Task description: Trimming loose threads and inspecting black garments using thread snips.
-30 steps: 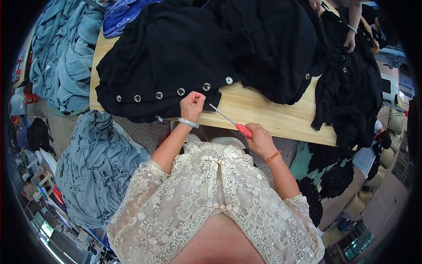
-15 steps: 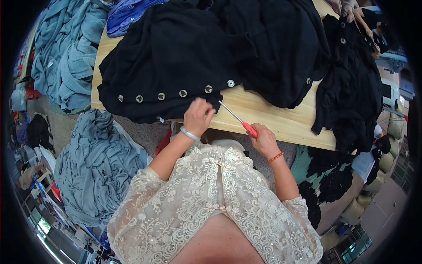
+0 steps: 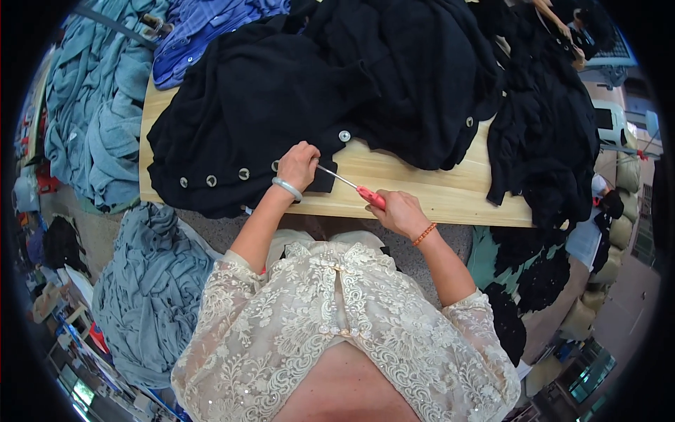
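A black cardigan (image 3: 232,133) lies spread over the wooden table, with round light-rimmed buttons (image 3: 243,174) along its near edge. My left hand (image 3: 299,167) is closed on that edge, beside a partly covered button; the pinched cloth is mostly hidden under the fingers. In my right hand (image 3: 399,213) is a screwdriver (image 3: 370,196) with a red handle and a thin metal shaft. Its shaft points up and left, and the tip meets my left fingers, which hide its end. A silvery round button (image 3: 344,136) shows at the cardigan's corner, right of my left hand.
More black garments (image 3: 415,84) are heaped on the wooden table (image 3: 436,197), others (image 3: 548,133) at its right end. Blue clothes (image 3: 204,42) lie at the far left. Grey-blue knitwear piles (image 3: 151,281) stand near the left side. Another person's hands (image 3: 564,32) work at the far right.
My left hand has come down onto the cardigan's buttoned edge and closed there. The screwdriver has moved left, its tip now at my left fingers. The whole view has shifted slightly.
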Demonstrator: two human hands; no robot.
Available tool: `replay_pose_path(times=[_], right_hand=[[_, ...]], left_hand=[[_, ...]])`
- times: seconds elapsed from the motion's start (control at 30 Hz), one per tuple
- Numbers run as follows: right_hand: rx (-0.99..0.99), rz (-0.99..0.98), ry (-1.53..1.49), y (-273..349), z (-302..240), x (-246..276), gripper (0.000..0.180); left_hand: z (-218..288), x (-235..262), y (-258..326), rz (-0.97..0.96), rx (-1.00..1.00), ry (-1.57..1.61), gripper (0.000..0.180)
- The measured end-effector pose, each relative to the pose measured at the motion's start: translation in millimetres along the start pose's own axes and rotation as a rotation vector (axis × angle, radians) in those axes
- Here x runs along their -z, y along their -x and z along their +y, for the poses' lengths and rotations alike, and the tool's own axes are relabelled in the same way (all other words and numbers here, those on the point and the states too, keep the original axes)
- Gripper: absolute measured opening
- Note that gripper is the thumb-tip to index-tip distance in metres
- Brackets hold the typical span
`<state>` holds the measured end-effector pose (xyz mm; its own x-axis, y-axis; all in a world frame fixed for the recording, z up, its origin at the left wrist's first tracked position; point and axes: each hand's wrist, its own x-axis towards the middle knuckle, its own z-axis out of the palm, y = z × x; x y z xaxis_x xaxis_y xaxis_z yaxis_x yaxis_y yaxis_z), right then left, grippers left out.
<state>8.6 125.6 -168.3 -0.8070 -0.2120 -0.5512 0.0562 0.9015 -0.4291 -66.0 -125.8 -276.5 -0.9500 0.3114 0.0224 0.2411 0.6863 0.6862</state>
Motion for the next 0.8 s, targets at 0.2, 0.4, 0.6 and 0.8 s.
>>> replay_pose_path(times=[0.2,0.4,0.6,0.8], right_hand=[[-0.033,0.172,-0.113,16.6,26.6,-7.2,0.016],[-0.225,0.156,0.001,14.8,23.1,3.5,0.022],[-0.163,0.139,-0.098,11.3,29.8,-11.1,0.027],[-0.188,0.42,-0.368,31.7,65.4,-25.7,0.022]], left_hand=[[41.3,-14.5,-33.5,0.176,-0.212,-0.063,0.033],[14.5,-54.2,-64.2,-0.045,-0.101,-0.096,0.028],[23.7,-32.6,-61.7,-0.354,-0.16,-0.025,0.019],[67.4,-39.3,-63.5,0.004,-0.413,-0.079,0.058]])
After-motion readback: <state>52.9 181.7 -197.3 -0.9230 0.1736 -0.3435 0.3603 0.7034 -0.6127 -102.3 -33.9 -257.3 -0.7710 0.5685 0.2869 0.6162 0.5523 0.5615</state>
